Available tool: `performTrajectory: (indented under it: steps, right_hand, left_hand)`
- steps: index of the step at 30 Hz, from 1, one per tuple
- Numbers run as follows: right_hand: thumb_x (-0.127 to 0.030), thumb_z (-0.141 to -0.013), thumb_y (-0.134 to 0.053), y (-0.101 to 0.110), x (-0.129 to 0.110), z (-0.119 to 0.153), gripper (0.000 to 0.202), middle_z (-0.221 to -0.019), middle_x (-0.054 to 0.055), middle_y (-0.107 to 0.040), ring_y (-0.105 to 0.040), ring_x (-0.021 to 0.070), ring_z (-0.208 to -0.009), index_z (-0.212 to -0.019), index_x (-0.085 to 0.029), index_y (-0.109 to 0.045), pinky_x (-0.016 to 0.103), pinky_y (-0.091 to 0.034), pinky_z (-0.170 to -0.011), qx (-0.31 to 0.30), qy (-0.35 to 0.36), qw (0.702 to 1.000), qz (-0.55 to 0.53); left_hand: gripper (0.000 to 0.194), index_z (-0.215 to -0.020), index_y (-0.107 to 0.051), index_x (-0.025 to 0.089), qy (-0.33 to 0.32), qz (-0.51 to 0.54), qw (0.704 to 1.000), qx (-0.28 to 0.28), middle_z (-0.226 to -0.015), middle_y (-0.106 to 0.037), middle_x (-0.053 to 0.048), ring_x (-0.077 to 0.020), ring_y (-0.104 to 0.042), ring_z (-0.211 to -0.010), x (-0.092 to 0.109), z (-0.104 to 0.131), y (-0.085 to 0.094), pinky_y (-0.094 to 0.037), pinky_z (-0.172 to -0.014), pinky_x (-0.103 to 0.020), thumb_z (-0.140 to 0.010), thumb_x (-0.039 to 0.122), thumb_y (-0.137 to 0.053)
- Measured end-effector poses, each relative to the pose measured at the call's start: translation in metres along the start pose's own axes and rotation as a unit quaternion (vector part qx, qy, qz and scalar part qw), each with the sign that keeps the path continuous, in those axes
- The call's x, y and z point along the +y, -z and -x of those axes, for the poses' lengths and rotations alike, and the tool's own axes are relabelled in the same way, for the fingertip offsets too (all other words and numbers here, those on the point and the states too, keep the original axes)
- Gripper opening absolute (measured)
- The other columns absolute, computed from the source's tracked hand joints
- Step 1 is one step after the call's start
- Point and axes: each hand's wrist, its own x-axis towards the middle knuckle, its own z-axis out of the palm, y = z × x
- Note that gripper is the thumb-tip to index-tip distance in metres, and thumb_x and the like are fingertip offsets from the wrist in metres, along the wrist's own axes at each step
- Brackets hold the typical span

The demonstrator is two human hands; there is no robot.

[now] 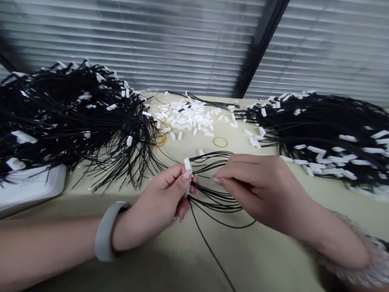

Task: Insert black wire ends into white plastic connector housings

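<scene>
My left hand (170, 190) is closed on a white connector (187, 165) near the middle of the view, thumb pressed on its face. Several thin black wires (215, 196) run out of the connector to the right, in looped bundles. One loose wire hangs from it toward the bottom edge. My right hand (255, 186) is pinched at the right of the connector, thumb and forefinger together at a thin black wire. The other fingers of this hand are curled, and the looped wires pass behind and under them.
A large heap of black wires (60, 109) with white ends lies at the left, over a white tray (57, 184). Another wire pile (319, 121) is at the right. Loose white connectors (193, 115) and yellow rubber bands (220, 142) lie between, before window blinds (182, 44).
</scene>
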Motion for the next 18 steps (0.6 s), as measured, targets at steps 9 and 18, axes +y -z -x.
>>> performTrajectory:
  steps: [9,18]
  right_hand:
    - [-0.01,-0.081,-0.048,0.0016,0.0016,0.0,0.019,-0.064,-0.001,-0.056,-0.047,0.0074,-0.059,-0.069,-0.017,-0.06,0.02,-0.034,-0.053,0.01,0.025,0.999,0.033]
    - [-0.014,-0.084,-0.047,-0.0024,0.0013,0.0018,0.019,-0.073,0.001,-0.06,-0.053,0.0093,-0.068,-0.071,-0.017,-0.061,0.021,-0.039,-0.059,0.004,0.029,0.997,0.065]
  left_hand:
    - [0.025,-0.074,-0.05,0.018,-0.002,0.009,1.0,-0.004,-0.064,-0.049,0.005,-0.0003,-0.036,-0.036,-0.0023,0.0008,0.0009,-0.026,-0.033,-0.012,-0.085,0.04,-0.048]
    - [0.027,-0.072,-0.048,0.018,0.004,-0.034,0.999,-0.01,-0.062,-0.048,0.004,-0.0012,-0.036,-0.036,-0.0024,0.003,0.0013,-0.026,-0.034,-0.013,-0.085,0.041,-0.046]
